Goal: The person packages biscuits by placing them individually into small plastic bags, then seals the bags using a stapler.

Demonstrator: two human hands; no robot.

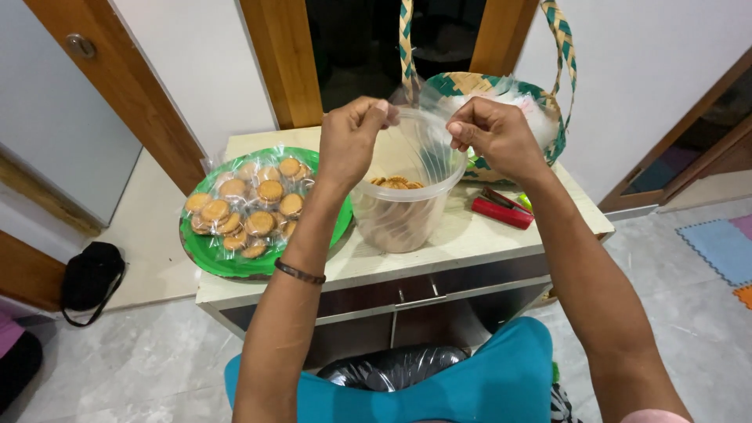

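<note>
My left hand [354, 137] and my right hand [492, 133] each pinch an edge of a thin clear plastic bag [427, 125], held stretched between them above a clear plastic tub [403, 215]. The tub stands on a small cream table [470, 243] and has round brown biscuits [394, 183] inside. To its left, a green plate [227, 260] bears several clear packets of the same biscuits [251, 207].
A woven green-and-tan basket [548, 117] with tall handles stands at the back of the table. A red stapler-like tool [501, 210] lies to the right of the tub. A black-lined bin [392, 368] sits below. A black bag [90, 278] lies on the floor at left.
</note>
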